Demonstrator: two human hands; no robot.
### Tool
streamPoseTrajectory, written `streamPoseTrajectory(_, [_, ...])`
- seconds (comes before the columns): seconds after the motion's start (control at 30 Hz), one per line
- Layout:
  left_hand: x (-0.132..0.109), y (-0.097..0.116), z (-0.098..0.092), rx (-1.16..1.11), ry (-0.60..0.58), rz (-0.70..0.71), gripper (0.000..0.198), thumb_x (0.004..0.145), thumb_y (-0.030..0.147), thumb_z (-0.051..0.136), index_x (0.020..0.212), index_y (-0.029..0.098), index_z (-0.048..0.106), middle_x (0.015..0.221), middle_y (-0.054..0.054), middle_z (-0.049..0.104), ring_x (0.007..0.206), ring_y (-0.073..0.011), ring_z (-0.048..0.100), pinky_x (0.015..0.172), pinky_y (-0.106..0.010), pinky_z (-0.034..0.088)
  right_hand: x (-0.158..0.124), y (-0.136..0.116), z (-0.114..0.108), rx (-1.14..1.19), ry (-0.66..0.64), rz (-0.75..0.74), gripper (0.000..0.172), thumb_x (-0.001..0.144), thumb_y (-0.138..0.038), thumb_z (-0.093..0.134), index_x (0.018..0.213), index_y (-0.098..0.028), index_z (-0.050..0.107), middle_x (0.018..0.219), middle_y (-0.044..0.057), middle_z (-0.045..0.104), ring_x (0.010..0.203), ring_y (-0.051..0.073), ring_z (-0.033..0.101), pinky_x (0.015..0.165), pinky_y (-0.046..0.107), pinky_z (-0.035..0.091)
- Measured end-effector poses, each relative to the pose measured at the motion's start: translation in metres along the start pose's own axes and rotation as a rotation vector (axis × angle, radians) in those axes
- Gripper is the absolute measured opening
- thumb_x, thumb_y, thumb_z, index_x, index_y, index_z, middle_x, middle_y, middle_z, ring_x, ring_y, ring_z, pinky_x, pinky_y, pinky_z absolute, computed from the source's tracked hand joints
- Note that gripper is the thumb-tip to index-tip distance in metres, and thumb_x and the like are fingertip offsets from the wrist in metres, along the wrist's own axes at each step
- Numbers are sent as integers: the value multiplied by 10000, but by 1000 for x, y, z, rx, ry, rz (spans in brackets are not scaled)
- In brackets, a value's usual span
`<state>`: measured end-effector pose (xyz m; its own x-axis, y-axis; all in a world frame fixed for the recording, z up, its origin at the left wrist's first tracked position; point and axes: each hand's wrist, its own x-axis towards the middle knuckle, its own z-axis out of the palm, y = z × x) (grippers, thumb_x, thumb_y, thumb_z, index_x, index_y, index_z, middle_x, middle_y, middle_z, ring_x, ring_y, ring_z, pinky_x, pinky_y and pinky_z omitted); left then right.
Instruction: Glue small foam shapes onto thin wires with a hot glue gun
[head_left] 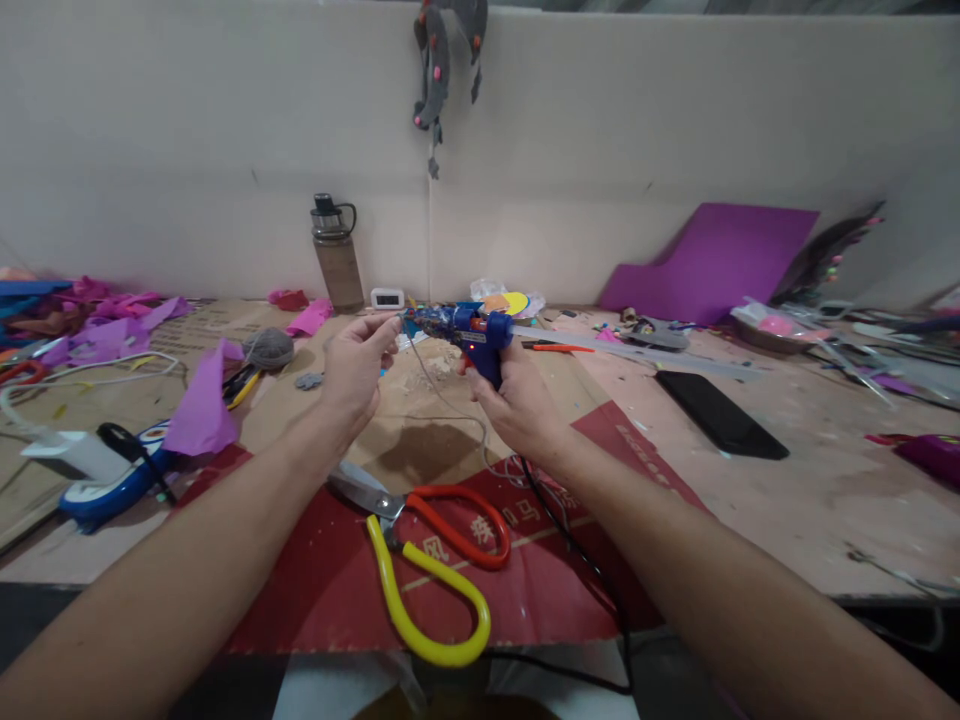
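Observation:
My right hand (517,395) is wrapped round the handle of a blue hot glue gun (487,345), whose nozzle end points left. A clear glue stick (570,338) sticks out behind the gun. My left hand (356,365) is closed in a pinch at the nozzle end. At its fingertips is a small blue piece (409,325), too small to make out well. From there a thin grey yarn (442,395) trails down to the table. Below my hands lie large scissors (386,508) with one red and one yellow handle, blades towards the upper left.
A red and brown cardboard sheet (300,600) covers the table's middle. On the left are a ball of grey yarn (268,348), purple felt (206,400) and a power strip (97,495). A bottle (337,260) stands behind. A phone (720,413) lies right. A black cable (577,545) crosses the front edge.

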<state>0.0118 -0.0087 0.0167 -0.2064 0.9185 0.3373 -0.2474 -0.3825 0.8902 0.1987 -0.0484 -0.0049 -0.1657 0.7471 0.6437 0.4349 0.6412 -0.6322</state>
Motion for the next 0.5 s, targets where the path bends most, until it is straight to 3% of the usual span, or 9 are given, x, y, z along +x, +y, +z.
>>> streamPoseTrajectory(0.5, [1,-1,-1,-24,13,6,117,660,240,770,725,166,708,573,29,541,507,-56,439,462,-183,298,0,-1,0,-20,3,1,192,863,-228,489,1049,-216,536,1008,107,632,894,243,604,835,456,531])
